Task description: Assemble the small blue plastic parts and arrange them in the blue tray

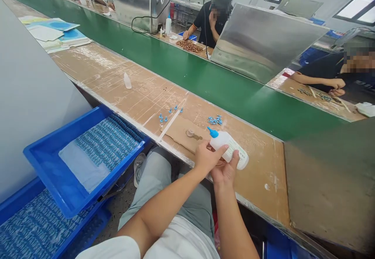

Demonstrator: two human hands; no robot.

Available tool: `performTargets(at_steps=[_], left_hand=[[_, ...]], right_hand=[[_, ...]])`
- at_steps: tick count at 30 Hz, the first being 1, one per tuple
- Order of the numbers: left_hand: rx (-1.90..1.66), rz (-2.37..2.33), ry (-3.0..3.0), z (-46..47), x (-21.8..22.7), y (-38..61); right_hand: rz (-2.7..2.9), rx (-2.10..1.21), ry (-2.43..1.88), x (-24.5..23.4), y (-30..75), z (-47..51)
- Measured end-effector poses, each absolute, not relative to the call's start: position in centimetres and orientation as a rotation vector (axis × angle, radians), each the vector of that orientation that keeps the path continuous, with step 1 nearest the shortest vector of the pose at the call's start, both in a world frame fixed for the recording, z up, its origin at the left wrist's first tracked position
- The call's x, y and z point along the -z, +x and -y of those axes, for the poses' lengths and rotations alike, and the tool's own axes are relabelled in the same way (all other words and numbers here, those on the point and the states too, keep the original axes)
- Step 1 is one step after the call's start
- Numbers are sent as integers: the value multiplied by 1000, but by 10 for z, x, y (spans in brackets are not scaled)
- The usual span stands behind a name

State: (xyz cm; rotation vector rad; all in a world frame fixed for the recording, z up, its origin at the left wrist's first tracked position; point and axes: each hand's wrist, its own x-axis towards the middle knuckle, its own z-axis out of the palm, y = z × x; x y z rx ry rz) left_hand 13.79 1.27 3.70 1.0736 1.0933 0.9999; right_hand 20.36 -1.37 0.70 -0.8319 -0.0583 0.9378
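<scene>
Both of my hands hold a white plastic squeeze bottle (230, 146) with a blue nozzle cap, tilted above the table's front edge. My left hand (207, 156) is closed round its cap end. Nearer the bottle's base, my right hand (225, 171) grips it with the thumb on the labelled side. Just beyond the hands, a small round clear piece with a strip-like handle (191, 133) lies on a cardboard sheet (181, 136). A little pile of blue-and-metal parts (215, 120) sits behind the bottle. Several small blue pieces (165, 119) stand to the left.
A small white bottle (127, 81) stands farther left on the table. Blue trays (67, 206) with rows of blue parts are at my left. A green conveyor belt (164, 61) runs behind the table. Across it, people work beside metal panels (260, 42). A grey panel (328, 173) bounds the right.
</scene>
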Motion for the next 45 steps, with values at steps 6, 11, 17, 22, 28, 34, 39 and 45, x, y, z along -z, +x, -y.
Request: performTargets(at_steps=[6,11,17,22,28,34,39,45], left_hand=[[-952,-1096,1118,-18,-21,127],[-941,-1123,1092,-22,-15,123],[-892,-1015,990,-26,-5,126],[-847,-1007,979,-32,4,129],[-804,-964,976,-38,11,129],[-840,-956,958,-40,10,127],[-777,-975,960,-41,14,126],[-753,-977,953,-44,19,127]], right_hand=[[53,-909,-863,1,208,13],[48,-894,-920,1,211,10],[33,-911,-973,-1,215,4],[23,-913,-1011,1,217,-2],[25,-918,-1051,5,220,-6],[50,-906,-1072,7,221,-6],[40,-903,-1102,7,220,-8],[-13,-889,-1102,6,218,-11]])
